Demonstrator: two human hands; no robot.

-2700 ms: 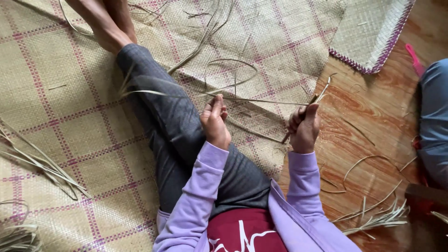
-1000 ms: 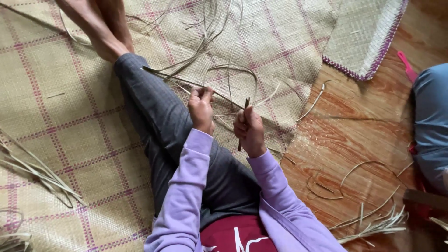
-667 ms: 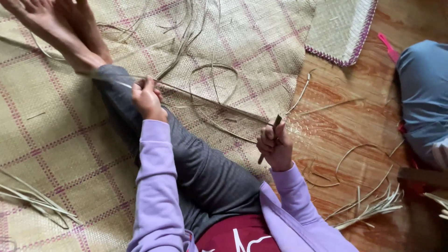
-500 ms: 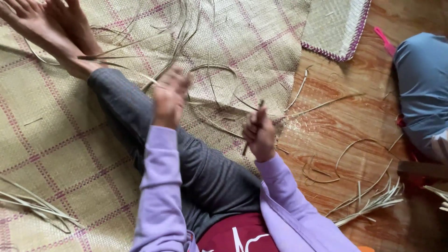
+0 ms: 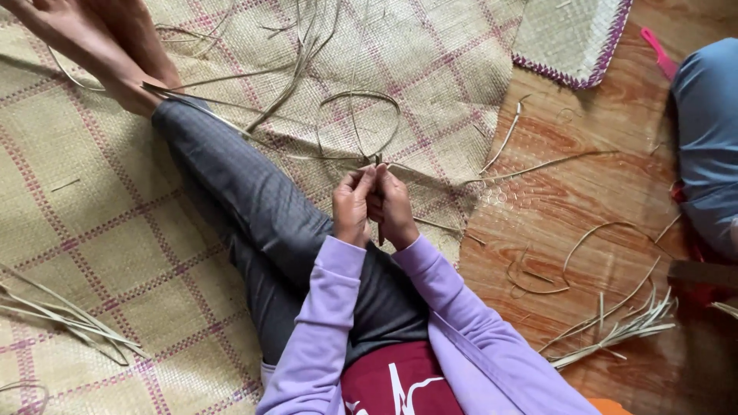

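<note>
Head view, looking down on a seated person in lilac sleeves and grey trousers. Nearest the camera, both forearms converged over the lap. Left hand [image 5: 352, 206] and right hand [image 5: 394, 207] were pressed close together, fingertips raised and meeting at the far end. Between those fingertips they pinched a thin pale reed strip [image 5: 367, 115]; the pinch point lay just beyond the knuckles, at the top of both hands. A short dark stick-like piece showed in the gap between the two palms; which hand held it could not be told.

From the pinch the strip ran away from the person and curled into a loose loop on the woven mat [image 5: 92, 223], far of the hands and slightly left. The mat was straw-coloured with a purple check and covered the left and centre of the scene.

Right of the hands, bare wooden floor [image 5: 584, 200] carried scattered strips, with a bundle of cut reeds [image 5: 615, 330] at near right.

Farther off: bare feet [image 5: 115, 54] at far left on the mat; a smaller mat with purple edging [image 5: 569, 38] at far right; another person's blue-clad leg [image 5: 707, 131] at the right edge.

No packages, labels or signs visible.
</note>
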